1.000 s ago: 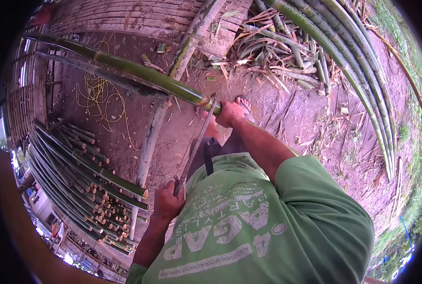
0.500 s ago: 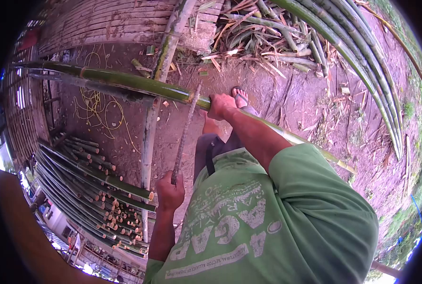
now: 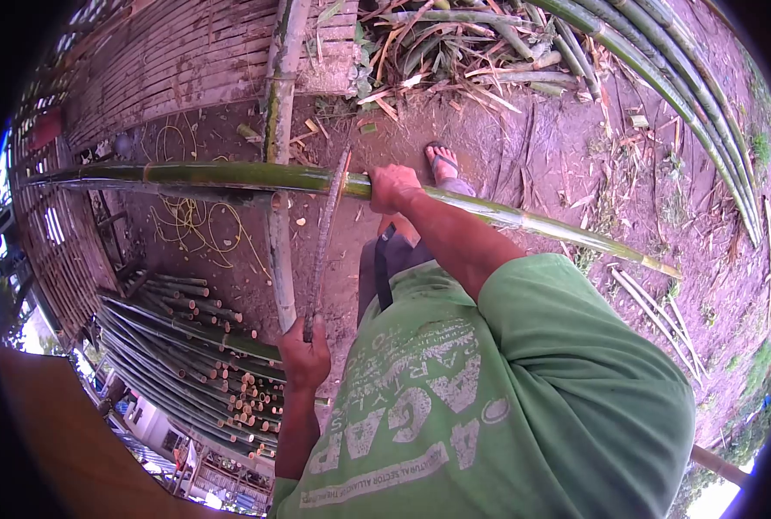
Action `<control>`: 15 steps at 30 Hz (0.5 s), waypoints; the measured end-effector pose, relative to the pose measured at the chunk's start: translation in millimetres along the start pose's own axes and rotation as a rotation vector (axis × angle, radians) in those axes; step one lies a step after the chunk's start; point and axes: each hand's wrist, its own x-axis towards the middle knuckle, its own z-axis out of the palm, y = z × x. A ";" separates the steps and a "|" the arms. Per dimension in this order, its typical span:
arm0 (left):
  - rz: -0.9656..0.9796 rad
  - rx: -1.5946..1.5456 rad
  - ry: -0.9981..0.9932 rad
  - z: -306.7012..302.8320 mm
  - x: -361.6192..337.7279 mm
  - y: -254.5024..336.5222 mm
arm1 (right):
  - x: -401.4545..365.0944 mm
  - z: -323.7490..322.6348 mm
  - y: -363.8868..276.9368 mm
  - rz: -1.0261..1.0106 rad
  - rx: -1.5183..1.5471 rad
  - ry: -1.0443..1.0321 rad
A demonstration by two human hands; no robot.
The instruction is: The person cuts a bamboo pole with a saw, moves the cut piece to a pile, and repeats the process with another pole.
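My right hand (image 3: pixel 392 189) is wrapped around a long green bamboo pole (image 3: pixel 221 176). The pole runs across the view from the far left to the lower right, tapering at its right end. In my closed left hand (image 3: pixel 306 356) is a machete with a long, narrow, mottled brown blade (image 3: pixel 323 242). Its blade points upward in the view, and the tip end overlaps the pole just left of my right hand. A weathered support pole (image 3: pixel 280 233) crosses under the green bamboo, left of the blade.
A stack of cut bamboo poles (image 3: pixel 191 359) lies at lower left, near a tangled yellow cord (image 3: pixel 186 227). Bamboo scraps (image 3: pixel 455 43) are heaped at the top beside a slatted bamboo platform (image 3: pixel 186 65). Long poles (image 3: pixel 662 95) arch at upper right. A sandalled foot (image 3: pixel 443 163) stands beyond the pole.
The view has shifted and turned, so the bamboo pole's left end sits lower in view. My right hand keeps its grip on the pole; the machete blade still crosses it.
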 end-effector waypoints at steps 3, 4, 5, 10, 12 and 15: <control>0.061 0.062 0.024 6.2 0.4 -1.0 | 3.2 2.2 1.6 0.002 0.004 -0.011; 0.057 0.056 0.018 5.2 -0.1 3.0 | 4.1 1.9 2.0 0.003 0.008 -0.011; 0.050 0.049 0.011 3.9 -1.9 4.9 | 2.2 1.7 1.8 0.000 0.018 -0.011; -0.042 0.097 -0.018 -3.4 -17.0 -4.8 | 2.2 -1.6 1.9 -0.011 0.042 0.000; -0.042 0.092 -0.039 -1.1 -12.8 -3.8 | 1.7 2.5 0.8 -0.007 0.038 -0.005; 0.086 0.049 -0.022 37.3 58.2 12.2 | 3.6 9.0 1.4 0.018 0.064 0.034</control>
